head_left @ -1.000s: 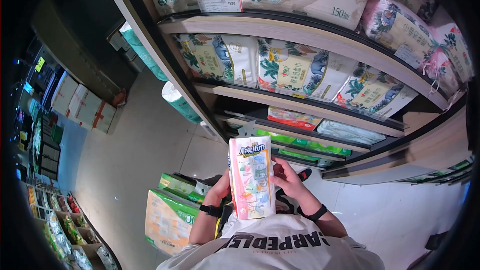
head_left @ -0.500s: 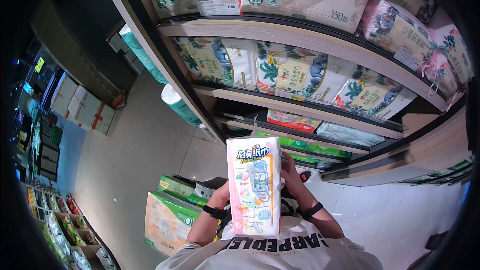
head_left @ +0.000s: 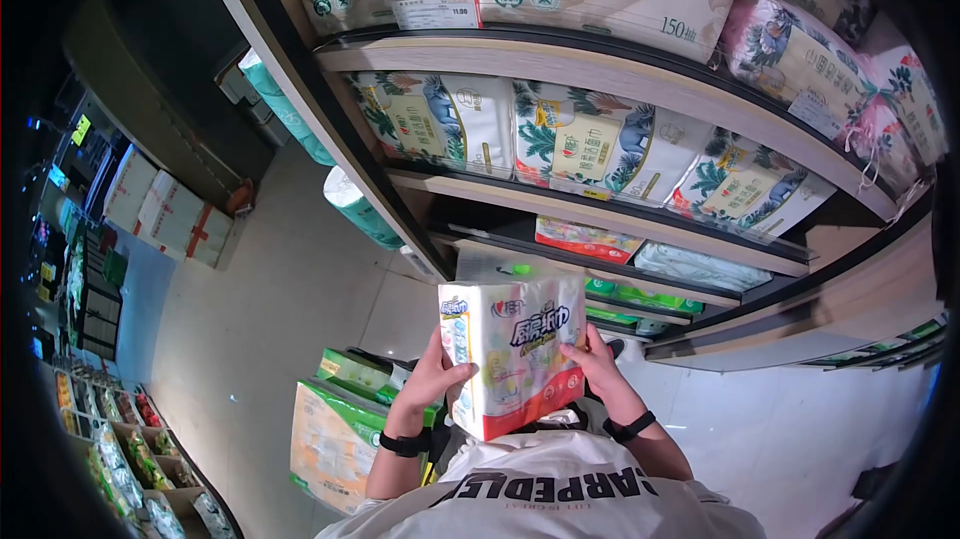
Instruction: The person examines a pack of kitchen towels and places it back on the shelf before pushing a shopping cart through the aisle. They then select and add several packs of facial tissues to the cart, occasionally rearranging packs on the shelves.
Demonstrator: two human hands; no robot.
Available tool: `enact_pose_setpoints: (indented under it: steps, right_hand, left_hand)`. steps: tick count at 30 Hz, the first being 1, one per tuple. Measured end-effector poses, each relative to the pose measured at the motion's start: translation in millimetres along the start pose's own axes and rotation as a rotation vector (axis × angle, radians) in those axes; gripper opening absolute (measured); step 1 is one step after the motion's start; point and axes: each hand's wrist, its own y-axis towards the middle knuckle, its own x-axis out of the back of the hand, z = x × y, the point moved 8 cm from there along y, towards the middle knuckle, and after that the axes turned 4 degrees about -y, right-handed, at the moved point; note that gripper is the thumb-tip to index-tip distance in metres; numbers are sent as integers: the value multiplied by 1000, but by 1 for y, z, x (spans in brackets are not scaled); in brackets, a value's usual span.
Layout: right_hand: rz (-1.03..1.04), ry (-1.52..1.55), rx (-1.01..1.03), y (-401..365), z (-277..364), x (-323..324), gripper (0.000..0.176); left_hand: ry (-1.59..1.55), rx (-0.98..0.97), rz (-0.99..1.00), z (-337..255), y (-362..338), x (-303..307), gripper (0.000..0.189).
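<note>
1 paper-towel pack (head_left: 525, 354) turned, broad face up | 2 hands: left (head_left: 597, 357), right (head_left: 432, 376) gripping its sides

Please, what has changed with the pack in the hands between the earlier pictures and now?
The pack was turned: its narrow side, which faced the camera, now shows at the left, and a broad face with a red lower band has come into view. Both the left hand and right hand still hold it; nothing was let go. The shelf packs stayed in place.
</note>
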Motion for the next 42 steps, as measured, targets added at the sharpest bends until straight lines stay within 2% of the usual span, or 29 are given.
enact_pose_setpoints:
  steps: [4, 8, 14, 17, 20, 23, 26, 32, 35, 38, 42]
  right_hand:
    - [-2, -76, 11, 1, -6, -13, 60]
    - [2, -105, 27, 2, -15, -13, 69]
    - [5, -134, -29, -4, -15, -8, 72]
    - [14, -151, 32, -3, -17, -5, 72]
    - [-8, 33, -91, 10, -48, 15, 71]
    - [119, 247, -283, 5, -60, -1, 70]
    - [197, 39, -190, 7, -57, -9, 68]
    - [142, 54, -197, 8, -47, -14, 69]
    - [99, 11, -107, 8, -37, -12, 72]
    - [116, -37, 47, 12, -27, -12, 78]
    - [144, -123, 115, 16, -32, -8, 81]
  left_hand:
    - [-75, 20, -181, 24, 2, 26, 90]
    - [-24, -36, -230, 22, 4, 33, 83]
    - [-172, 67, -184, 34, 9, 36, 80]
    - [-246, 102, -202, 47, 9, 48, 79]
    - [-339, 136, -173, 59, 8, 54, 76]
    - [-345, 159, -212, 76, 10, 61, 73]
    - [-324, 142, -212, 68, 10, 56, 69]
    - [-354, 166, -281, 72, 17, 56, 58]
    - [-341, 135, -273, 68, 22, 54, 54]
    - [-108, 133, -291, 80, 25, 62, 49]
    - [-150, 170, -316, 91, 23, 63, 46]
